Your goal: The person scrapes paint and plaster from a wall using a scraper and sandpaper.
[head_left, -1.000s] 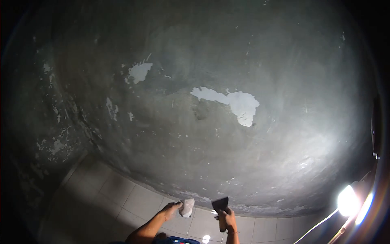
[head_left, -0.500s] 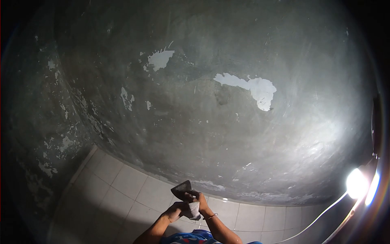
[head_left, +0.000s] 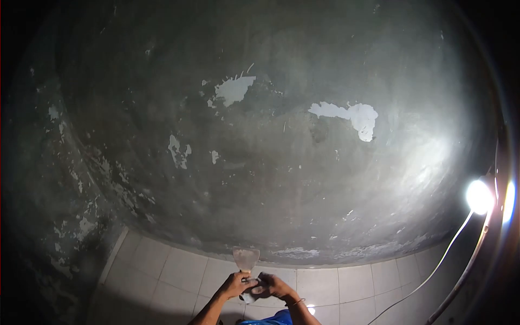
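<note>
A putty knife (head_left: pixel 246 258) points up toward the wall, its broad, pale-smeared blade facing me. My left hand (head_left: pixel 235 285) is closed around its short handle. Close beside it on the right, my right hand (head_left: pixel 274 286) has its fingers bent inward, and grey-white dust coats them. Between and just below the two hands a pale flat piece (head_left: pixel 249 297) shows, partly covered by fingers. Its kind is not clear, and the right fingers seem to rest on it.
A grey-green wall (head_left: pixel 271 179) curves across the view, with white bare patches (head_left: pixel 363 120) and flaked spots. Pale floor tiles (head_left: pixel 319 287) run along its foot. At right a bright lamp (head_left: pixel 480 197) hangs on a pole, with a white cable (head_left: pixel 449 246) trailing down.
The putty knife has turned from dark and tilted to upright, its blade now lit. The right hand has shifted down off the blade. The view has swung slightly.
</note>
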The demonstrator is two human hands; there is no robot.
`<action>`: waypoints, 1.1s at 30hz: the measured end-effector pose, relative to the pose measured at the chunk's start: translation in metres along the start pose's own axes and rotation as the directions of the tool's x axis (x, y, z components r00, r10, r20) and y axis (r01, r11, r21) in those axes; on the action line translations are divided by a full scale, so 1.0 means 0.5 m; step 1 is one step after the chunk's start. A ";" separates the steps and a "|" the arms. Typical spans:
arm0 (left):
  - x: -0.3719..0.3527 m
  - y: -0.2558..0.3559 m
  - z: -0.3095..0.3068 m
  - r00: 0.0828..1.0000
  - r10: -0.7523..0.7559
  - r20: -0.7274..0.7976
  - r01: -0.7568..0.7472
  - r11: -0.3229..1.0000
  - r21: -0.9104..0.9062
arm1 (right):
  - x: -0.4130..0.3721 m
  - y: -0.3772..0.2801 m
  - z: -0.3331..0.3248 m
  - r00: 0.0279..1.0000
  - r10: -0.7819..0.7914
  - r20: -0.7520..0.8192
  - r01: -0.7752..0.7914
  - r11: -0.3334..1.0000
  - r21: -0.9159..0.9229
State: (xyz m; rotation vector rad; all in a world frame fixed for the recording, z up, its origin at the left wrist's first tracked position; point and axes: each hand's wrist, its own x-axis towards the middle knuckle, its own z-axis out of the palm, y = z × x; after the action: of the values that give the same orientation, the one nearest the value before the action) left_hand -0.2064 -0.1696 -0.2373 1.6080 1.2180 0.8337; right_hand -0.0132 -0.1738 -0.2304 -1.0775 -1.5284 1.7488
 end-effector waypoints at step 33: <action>-0.087 -0.049 -0.152 0.938 0.257 0.233 -0.063 0.787 -0.614 | 0.101 -0.047 0.107 0.938 -0.014 -0.347 0.263 0.683 0.682</action>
State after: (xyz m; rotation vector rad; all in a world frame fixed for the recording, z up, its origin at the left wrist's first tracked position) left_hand -0.2950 -0.1888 -0.2335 1.2528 0.5108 0.9214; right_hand -0.0868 -0.1552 -0.2163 -0.7369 -0.5808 1.7189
